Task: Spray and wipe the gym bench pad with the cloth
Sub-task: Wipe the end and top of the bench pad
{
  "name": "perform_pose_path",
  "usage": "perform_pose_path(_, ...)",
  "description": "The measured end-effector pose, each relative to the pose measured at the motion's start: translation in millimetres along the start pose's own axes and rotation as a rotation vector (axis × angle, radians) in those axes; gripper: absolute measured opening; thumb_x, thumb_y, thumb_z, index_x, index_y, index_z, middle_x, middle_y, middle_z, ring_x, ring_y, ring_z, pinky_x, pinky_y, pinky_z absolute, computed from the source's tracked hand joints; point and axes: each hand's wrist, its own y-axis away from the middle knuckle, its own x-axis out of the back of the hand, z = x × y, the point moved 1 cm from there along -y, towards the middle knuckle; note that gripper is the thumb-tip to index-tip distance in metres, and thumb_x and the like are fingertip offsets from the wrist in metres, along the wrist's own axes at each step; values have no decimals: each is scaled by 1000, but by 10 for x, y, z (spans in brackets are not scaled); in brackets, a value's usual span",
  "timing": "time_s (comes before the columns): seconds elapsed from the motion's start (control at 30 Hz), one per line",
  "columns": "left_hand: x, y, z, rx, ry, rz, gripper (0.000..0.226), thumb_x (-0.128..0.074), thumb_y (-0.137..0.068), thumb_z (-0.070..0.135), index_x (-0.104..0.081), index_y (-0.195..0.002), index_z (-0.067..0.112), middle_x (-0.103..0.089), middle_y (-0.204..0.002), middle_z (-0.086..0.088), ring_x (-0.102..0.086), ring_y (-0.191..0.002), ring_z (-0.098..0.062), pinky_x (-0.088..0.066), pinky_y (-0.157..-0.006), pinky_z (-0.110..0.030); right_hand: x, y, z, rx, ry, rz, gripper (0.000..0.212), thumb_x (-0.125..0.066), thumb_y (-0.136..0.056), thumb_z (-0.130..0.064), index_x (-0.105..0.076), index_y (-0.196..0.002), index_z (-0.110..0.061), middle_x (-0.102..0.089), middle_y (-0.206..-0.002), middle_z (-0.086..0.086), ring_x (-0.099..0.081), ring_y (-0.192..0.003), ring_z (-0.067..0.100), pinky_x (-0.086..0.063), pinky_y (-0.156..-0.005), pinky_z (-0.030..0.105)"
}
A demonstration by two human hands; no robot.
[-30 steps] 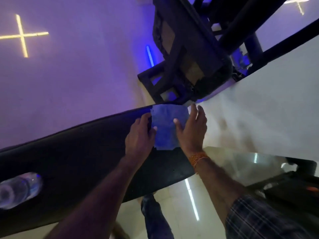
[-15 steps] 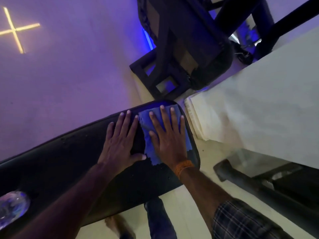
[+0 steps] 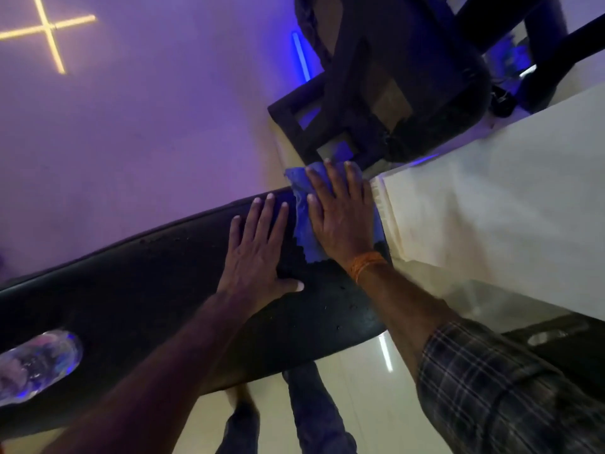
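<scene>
So the long black padded gym bench pad [image 3: 147,290] runs diagonally across the view, and you can see little droplets scattered on the surface near its far end. The blue cloth with a zigzag edge [image 3: 302,231] lies right at that far end, partly hanging past the pad's rim. The right hand [image 3: 340,217] lies flat on the cloth, fingers spread, pressing down rather than pinching anything, so the grip is released, palm on fabric. An orange thread band [image 3: 365,265] sits at that wrist, with a plaid sleeve [image 3: 491,388] further back. The left hand [image 3: 258,257] is flat on the bare pad just beside the cloth, also released. A clear plastic bottle [image 3: 36,365] lies on the pad at the near left.
</scene>
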Motion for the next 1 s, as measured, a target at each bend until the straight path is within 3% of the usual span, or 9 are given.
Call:
perform_pose_path(0.07,-52,35,-21,6,32,15,147,-84,-61,68,10,-165,21,20,-173,-6,22,-159,-25,8,-129,-53,-37,83,-23,-53,-28,20,50,-34,-109,-41,-42,-156,-27,-40,-164,7,-34,-151,36,-30,-120,56)
perform_pose_path(0.2,-76,68,7,-74,29,18,139,-80,-67,67,4,-166,20,19,-173,-4,20,-159,-25,9,-129,-51,5,860,79,-75,-73,-61,57,-32,-111,-40,-16,-165,-30,-8,-174,7,-3,-161,31,-19,-126,57)
perform_pose_path(0.4,-139,-18,113,-203,-13,33,127,-75,-72,68,-1,-167,25,14,-174,0,17,-160,-24,6,-129,-55,102,332,124,-288,-177,-34,56,-30,-110,-40,-27,-163,-24,-24,-170,14,-29,-153,38,-34,-119,53)
perform_pose_path(0.57,-134,25,229,-220,-6,18,119,-74,-78,63,-6,-167,22,13,-174,-4,15,-160,-28,4,-128,-57,118,1390,91,-302,-173,-112,59,-30,-111,-42,-13,-165,-27,-6,-174,6,-5,-161,29,-20,-128,51)
perform_pose_path(0.7,-205,65,235,-300,-49,27,109,-74,-81,58,-13,-166,26,6,-175,-5,9,-161,-31,-2,-126,-62,151,954,249,-576,-343,24,56,-37,-110,-35,-28,-162,-18,-36,-165,13,-39,-149,31,-39,-118,48)
perform_pose_path(0.77,-263,116,230,-320,-45,27,101,-71,-85,53,-16,-166,26,4,-175,-7,8,-161,-32,-2,-126,-62,135,1202,110,-615,-291,42,57,-33,-110,-37,-24,-163,-18,-31,-167,13,-34,-152,31,-32,-123,46)
perform_pose_path(0.87,-306,159,261,-376,-96,19,92,-67,-90,48,-16,-165,30,3,-175,-8,5,-161,-35,-6,-124,-64,134,1871,-235,-549,-212,-17,57,-30,-111,-38,-14,-164,-27,-7,-174,6,-8,-161,30,-11,-130,44)
perform_pose_path(0.93,-338,168,264,-422,-134,6,88,-63,-92,49,-14,-164,35,5,-175,-7,6,-160,-35,-5,-124,-63,98,1780,-81,-562,-214,-19,57,-33,-111,-38,-15,-163,-29,-9,-173,6,-12,-160,30,-14,-129,44)
perform_pose_path(1.0,-391,170,242,-465,-157,8,83,-58,-94,51,-13,-163,38,5,-175,-7,7,-160,-35,-3,-123,-62,79,1548,129,-752,-276,31,55,-33,-111,-36,-23,-163,-22,-26,-170,11,-29,-154,31,-25,-125,44)
